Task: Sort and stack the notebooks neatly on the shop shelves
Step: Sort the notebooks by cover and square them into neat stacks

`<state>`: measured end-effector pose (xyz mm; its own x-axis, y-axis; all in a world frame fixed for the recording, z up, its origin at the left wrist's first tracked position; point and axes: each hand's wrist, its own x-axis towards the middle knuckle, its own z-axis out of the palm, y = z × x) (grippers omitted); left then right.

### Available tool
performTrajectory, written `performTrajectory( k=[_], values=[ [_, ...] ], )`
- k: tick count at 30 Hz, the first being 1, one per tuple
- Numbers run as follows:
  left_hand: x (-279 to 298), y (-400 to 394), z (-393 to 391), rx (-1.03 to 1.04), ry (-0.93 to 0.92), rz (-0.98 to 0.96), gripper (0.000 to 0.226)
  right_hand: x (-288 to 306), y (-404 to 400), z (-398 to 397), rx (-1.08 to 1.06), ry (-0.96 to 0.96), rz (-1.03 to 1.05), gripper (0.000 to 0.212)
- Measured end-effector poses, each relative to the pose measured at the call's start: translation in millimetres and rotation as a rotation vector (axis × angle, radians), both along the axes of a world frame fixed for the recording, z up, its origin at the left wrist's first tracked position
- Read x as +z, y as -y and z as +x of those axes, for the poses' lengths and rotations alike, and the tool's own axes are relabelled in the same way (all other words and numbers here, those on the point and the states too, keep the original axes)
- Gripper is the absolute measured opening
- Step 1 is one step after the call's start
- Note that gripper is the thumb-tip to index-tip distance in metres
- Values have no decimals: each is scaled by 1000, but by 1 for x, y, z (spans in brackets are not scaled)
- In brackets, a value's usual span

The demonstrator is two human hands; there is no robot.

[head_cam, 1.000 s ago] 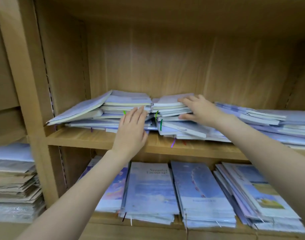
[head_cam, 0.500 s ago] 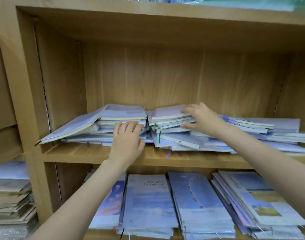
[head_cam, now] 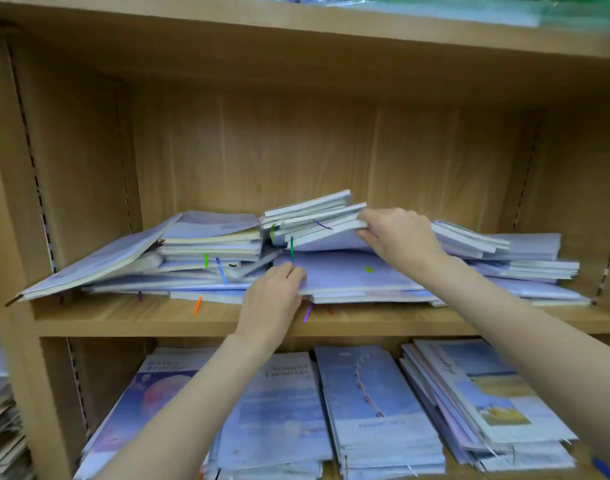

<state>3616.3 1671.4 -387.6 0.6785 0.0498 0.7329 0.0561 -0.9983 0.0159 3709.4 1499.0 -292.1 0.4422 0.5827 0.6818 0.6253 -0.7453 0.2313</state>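
R hand (head_cam: pixel 399 237) gripped lifted notebook stack (head_cam: pixel 317 220); L hand (head_cam: pixel 274 299) pinched lavender notebook (head_cam: pixel 348 275) edge. Lower-shelf cover (head_cam: pixel 279 410) read "Encourage".

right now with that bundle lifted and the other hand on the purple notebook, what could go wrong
The right hand holds the lifted bundle tilted and fanned; notebooks could slip out. The left hand grips the wide purple notebook at its front edge; pulling it may drag the left pile, already sloping over the shelf edge.
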Motion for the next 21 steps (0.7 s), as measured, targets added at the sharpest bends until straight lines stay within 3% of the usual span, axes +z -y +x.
performTrajectory(
  k=[4,6,9,12,14,16,18,21],
  values=[
    [12,-4,3,42,-15,64,34,-4,-12,-5,-25,-54,-218,23],
    [27,-2,1,24,4,17,19,-8,-10,-5,-42,-58,-205,22],
    [38,-1,-2,36,44,-28,18,8,-8,-4,-90,-54,-104,20],
    [44,1,-22,-67,148,72,13,13,-15,1,-110,-55,-181,16],
    [40,-2,-34,-89,155,144,23,5,-18,4,-66,-156,-233,21],
    [34,-4,-42,-92,116,176,27,-2,-9,-2,103,-407,-140,28],
    [26,-7,-43,-108,82,190,25,-6,14,-17,330,-566,91,26],
    [21,-7,-45,-118,51,143,22,-26,57,-34,368,-430,264,28]
  ],
)
